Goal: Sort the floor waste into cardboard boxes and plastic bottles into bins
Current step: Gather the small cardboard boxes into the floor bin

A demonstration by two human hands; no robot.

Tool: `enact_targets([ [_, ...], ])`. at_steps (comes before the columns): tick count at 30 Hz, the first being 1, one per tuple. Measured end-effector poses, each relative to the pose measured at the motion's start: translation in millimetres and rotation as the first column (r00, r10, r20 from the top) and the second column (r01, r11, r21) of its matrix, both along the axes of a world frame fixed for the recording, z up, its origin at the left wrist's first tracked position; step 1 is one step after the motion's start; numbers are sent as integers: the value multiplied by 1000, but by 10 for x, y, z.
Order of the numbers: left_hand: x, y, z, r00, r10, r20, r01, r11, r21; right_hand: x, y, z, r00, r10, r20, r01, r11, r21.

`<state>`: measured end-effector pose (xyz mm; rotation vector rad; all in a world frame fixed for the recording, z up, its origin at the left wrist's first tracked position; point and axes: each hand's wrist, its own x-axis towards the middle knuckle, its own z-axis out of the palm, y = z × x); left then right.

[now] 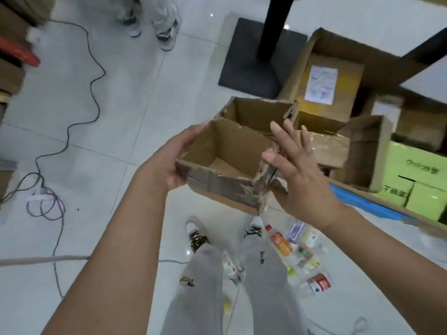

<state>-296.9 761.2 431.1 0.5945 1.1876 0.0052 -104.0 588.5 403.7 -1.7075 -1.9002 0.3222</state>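
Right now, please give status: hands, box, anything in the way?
Left hand grips small cardboard box, open top up. Right hand open beside its torn right corner. Plastic bottles on floor by the feet, below the box.

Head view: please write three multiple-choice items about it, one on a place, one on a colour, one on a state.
1. Where do the plastic bottles lie? A on a chair; B on the floor by the person's shoes; C on a shelf.
2. What colour is the printed carton at the right? A red; B black; C light green.
3. How is the held cardboard box? A open on top; B taped shut; C flattened.
Answers: B, they lie scattered there; C, its faces are green; A, its inside shows.
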Motion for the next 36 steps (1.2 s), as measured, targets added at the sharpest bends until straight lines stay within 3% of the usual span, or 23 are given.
enact_targets([
  [2, 370, -153, 62, 1000, 7, 8, -8, 993, 114, 226, -150, 207, 974, -177, -139, 162, 981, -110],
  [3, 575, -244, 53, 998, 37, 47, -44, 989, 144, 342, -229, 282, 896, -332, -296, 285, 940, -190],
  [4, 790, -340, 41, 994, 55, 93, -70, 984, 166, 447, -309, 351, 728, -503, -465, 408, 864, -295],
  [5, 1004, -440, 6, 989, 49, 137, -75, 979, 190, 530, -387, 405, 500, -634, -590, 494, 768, -407],
  [7, 1432, -674, -75, 975, -27, 222, -32, 966, 258, 711, -555, 384, 58, -794, -605, 480, 554, -681],
  [8, 1641, -802, -129, 965, -81, 251, 1, 954, 301, 787, -685, 336, -46, -814, -579, 446, 502, -741],
  [10, 2036, -1074, -203, 951, -163, 262, 63, 934, 350, 896, -970, 225, -156, -818, -554, 462, 435, -773],
  [13, 2468, -1396, -286, 935, -275, 224, 182, 915, 361, 1115, -1311, 71, -429, -697, -574, 540, 312, -782],
  [15, 2660, -1549, -281, 904, -360, 229, 271, 899, 344, 1324, -1493, -4, -526, -620, -581, 567, 253, -784],
  [19, 2875, -1775, -245, 847, -491, 203, 391, 835, 387, 1766, -1801, -77, -545, -639, -543, 608, 145, -781],
  [24, 2913, -1955, -325, 842, -507, 182, 421, 830, 365, 1978, -2079, -329, -527, -809, -259, 579, -119, -807],
  [28, 2806, -2017, -482, 843, -517, 148, 444, 824, 352, 1824, -2002, -394, -446, -834, -326, 651, -52, -757],
  [36, 2177, -1837, -458, 884, -458, 98, 399, 846, 354, 1194, -1576, -263, -208, -875, -437, 669, 199, -716],
])
